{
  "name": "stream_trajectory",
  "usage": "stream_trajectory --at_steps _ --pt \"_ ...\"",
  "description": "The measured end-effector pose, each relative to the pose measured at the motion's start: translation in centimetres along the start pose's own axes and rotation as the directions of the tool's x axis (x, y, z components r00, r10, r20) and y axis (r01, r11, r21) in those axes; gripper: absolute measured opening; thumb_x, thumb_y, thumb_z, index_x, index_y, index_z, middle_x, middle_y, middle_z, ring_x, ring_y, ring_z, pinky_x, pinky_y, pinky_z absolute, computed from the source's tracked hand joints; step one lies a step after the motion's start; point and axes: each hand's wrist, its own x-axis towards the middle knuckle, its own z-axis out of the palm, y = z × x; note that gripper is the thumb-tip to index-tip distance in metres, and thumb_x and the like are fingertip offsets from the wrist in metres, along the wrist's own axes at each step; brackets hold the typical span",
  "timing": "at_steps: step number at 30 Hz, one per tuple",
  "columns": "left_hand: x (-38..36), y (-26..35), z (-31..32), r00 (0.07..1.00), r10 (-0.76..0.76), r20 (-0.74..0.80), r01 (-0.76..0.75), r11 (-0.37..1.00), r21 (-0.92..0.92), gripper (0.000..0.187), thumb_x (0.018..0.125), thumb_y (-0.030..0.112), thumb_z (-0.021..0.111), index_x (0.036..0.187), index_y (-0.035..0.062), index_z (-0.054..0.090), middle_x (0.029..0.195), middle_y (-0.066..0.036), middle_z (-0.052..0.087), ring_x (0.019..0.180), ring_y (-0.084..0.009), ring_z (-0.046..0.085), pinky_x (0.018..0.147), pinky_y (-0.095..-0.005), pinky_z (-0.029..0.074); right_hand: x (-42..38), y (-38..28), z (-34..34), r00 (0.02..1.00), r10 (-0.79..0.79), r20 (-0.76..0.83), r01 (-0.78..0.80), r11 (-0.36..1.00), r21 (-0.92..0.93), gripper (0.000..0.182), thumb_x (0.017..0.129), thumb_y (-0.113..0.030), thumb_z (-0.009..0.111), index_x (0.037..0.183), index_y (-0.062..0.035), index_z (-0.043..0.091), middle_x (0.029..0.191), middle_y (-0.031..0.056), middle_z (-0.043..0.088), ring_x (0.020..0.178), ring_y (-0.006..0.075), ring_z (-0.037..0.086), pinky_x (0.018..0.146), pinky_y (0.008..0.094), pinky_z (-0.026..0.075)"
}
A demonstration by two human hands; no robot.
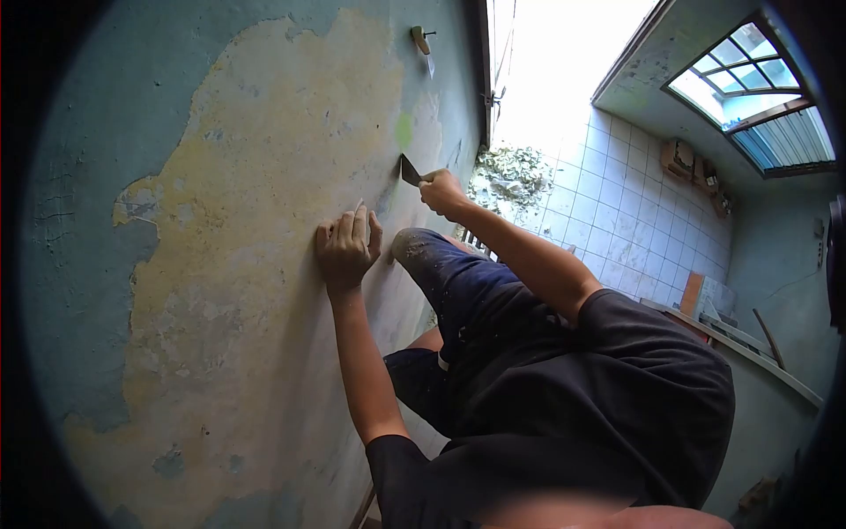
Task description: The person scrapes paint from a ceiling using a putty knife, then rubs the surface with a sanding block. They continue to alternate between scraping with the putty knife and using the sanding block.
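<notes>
My right hand [443, 194] is closed round the handle of a scraper [410, 171] with a dark, flat blade. The blade's edge is right at the wall, just below a light green spot [404, 130]. My left hand [350, 247] rests against the wall [256, 159] with its fingers stretched out, and a small whitish bit shows at its fingertips. Around both hands the blue-green paint [97, 264] is gone, leaving a broad, yellowish, patchy surface with ragged edges.
A heap of paint flakes [511, 176] lies on the white tiled floor [608, 176] by the bright doorway. Wooden pieces [692, 166] stand along the far wall, under a barred window [749, 79]. A wooden peg [420, 40] sticks out of the wall. My bent knee [414, 247] is close to the wall.
</notes>
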Motion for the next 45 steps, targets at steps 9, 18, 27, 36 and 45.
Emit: stream_trajectory --at_steps 9,18,27,36,45 --pt "-0.2 -0.1 0.3 1.000 0.003 -0.012 -0.003 1.000 -0.011 0.016 0.093 0.024 0.067 0.088 0.0106 0.074 0.077 0.000 0.068 0.065 -0.0164 0.060 0.071 -0.0331 0.042 -1.0 -1.1 -1.0 0.996 0.045 0.072 -0.045 0.999 -0.010 0.028 0.095 -0.024 0.055 0.083 -0.0041 0.072 0.060 0.0034 0.058 0.046 0.0141 0.052 0.043 0.0350 0.043" --pt "0.1 -0.3 0.3 1.000 -0.001 -0.020 0.001 1.000 -0.012 0.016 0.093 0.024 0.067 0.087 0.0105 0.075 0.075 0.000 0.068 0.062 -0.0161 0.059 0.071 -0.0331 0.041 -0.9 -2.6 -1.4 0.999 -0.008 0.036 0.008 1.000 0.004 0.029 0.091 -0.019 0.052 0.070 -0.0024 0.063 0.057 0.0053 0.056 0.044 0.0168 0.053 0.039 0.0362 0.042" --pt "-0.3 -0.1 0.3 1.000 0.010 0.004 -0.010 1.000 -0.026 0.016 0.092 0.023 0.067 0.089 0.0098 0.076 0.075 0.000 0.068 0.062 -0.0167 0.059 0.069 -0.0327 0.042 4.1 -0.9 -1.7 0.996 -0.074 -0.040 0.072 0.996 -0.053 0.029 0.093 -0.021 0.053 0.076 -0.0010 0.067 0.057 0.0048 0.055 0.043 0.0163 0.052 0.040 0.0361 0.041" --pt "-0.3 0.0 0.5 1.000 0.005 0.016 -0.005 1.000 -0.015 0.016 0.092 0.023 0.066 0.089 0.0106 0.076 0.076 0.000 0.068 0.063 -0.0162 0.060 0.070 -0.0329 0.042 0.3 -3.5 -3.7 0.997 -0.023 0.073 0.025 1.000 -0.013 0.025 0.087 -0.015 0.055 0.077 0.0014 0.070 0.059 0.0124 0.060 0.049 0.0242 0.058 0.050 0.0406 0.049" --pt "-0.8 0.1 0.7 1.000 0.003 0.002 -0.003 1.000 0.006 0.016 0.093 0.025 0.066 0.089 0.0123 0.076 0.077 0.001 0.069 0.063 -0.0161 0.059 0.071 -0.0327 0.042 1.4 -3.1 -2.5 0.999 -0.028 0.031 0.031 0.994 -0.108 0.028 0.093 -0.019 0.052 0.079 -0.0006 0.067 0.057 0.0071 0.056 0.044 0.0183 0.054 0.041 0.0376 0.045"
